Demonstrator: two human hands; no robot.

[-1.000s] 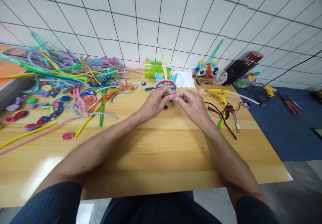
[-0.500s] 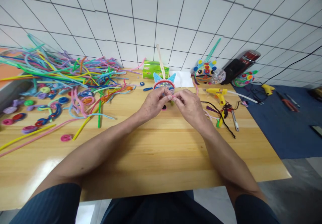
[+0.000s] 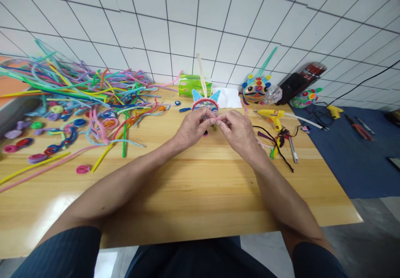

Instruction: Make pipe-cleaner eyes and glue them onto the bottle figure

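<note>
My left hand (image 3: 191, 127) and my right hand (image 3: 239, 131) meet fingertip to fingertip over the middle of the table. Between them they pinch a small pink piece of pipe cleaner (image 3: 217, 119), mostly covered by the fingers. Just behind the hands sits a round ornament (image 3: 204, 103) with two light blue ears, a red rim and a pale ribbon loop (image 3: 201, 76) standing up. My fingers hide its lower front. A small dark round piece (image 3: 205, 133) lies beneath the hands.
Many pipe cleaners (image 3: 93, 86) and coiled pieces (image 3: 37, 158) cover the left side. A green tissue pack (image 3: 190, 85) stands at the wall. To the right are a yellow glue gun (image 3: 275, 117), a finished ornament (image 3: 254, 91), a black cord (image 3: 281, 155) and a pen (image 3: 293, 151).
The camera view has shifted slightly. Both hands keep pinching the pink piece in nearly the same pose, with only slight finger movement.
</note>
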